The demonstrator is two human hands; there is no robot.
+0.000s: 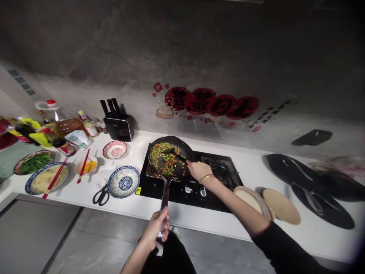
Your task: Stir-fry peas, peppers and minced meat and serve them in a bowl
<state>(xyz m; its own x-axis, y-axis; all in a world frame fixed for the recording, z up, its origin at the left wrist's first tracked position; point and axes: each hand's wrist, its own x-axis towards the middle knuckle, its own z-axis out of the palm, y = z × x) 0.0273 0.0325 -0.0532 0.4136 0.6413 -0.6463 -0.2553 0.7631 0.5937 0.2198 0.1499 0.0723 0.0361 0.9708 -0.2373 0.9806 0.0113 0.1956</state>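
The white table (199,222) runs across the middle of the frame from left to lower right, with a black gas hob (216,190) set into it at centre. On the hob's left burner sits a dark frying pan (182,150) holding chopped green, red and orange vegetables (164,158); its long handle (165,194) points down toward the bottom of the frame and out past the table edge. The left hand (156,226), at lower centre, has its grip closed around the end of that handle. The right hand (198,170), just right of the pan and above the hob knobs, has its grip closed on a dark spatula (178,155) whose blade lies in the pan among the vegetables; a gold bangle (205,177) sits on that wrist. At the far right lie large black pans (313,190), and nearer the hob two flat beige plates (281,205) beside the right forearm. Left of the hob are a blue-patterned bowl (123,181), scissors (101,195), a pink-rimmed dish (114,149) and a knife block (118,127) against the wall. At the far left stand oil bottles (61,121), plates of food (45,178) and red chopsticks (83,166).
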